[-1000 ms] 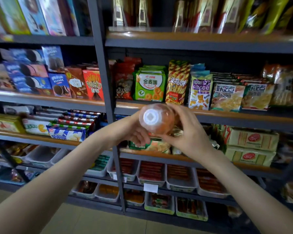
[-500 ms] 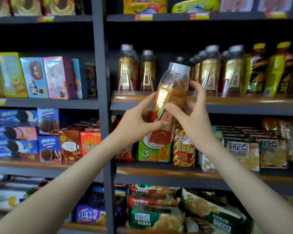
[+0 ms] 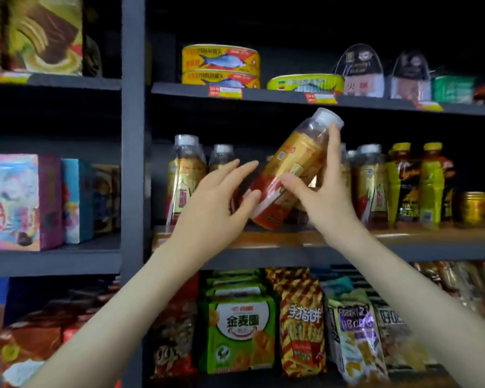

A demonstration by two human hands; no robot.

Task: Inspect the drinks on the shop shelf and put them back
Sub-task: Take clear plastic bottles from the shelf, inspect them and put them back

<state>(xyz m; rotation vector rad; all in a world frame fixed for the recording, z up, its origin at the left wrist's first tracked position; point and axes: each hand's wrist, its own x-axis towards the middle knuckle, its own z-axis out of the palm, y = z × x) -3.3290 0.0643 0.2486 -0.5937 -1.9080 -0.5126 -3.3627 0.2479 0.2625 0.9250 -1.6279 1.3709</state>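
drinks shelf (image 3: 403, 238) is seen mid-frame. green pack (image 3: 238, 329) at 6 o'clock is marked 金麦圈. gold-label bottle (image 3: 290, 166) is gripped by R hand (image 3: 324, 198), thumb across label, cap tilted to 1 o'clock, base near the board. L hand (image 3: 216, 205) is held flat & relaxed, thumb touching bottle. capped bottles (image 3: 185, 175) are ranked behind, fish tins (image 3: 220, 65) at 12.

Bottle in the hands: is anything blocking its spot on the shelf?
Nothing visible does. The bottle, tilted in the right hand, has its base over the shelf, in a gap between the standing bottles. The left hand hides part of that gap.
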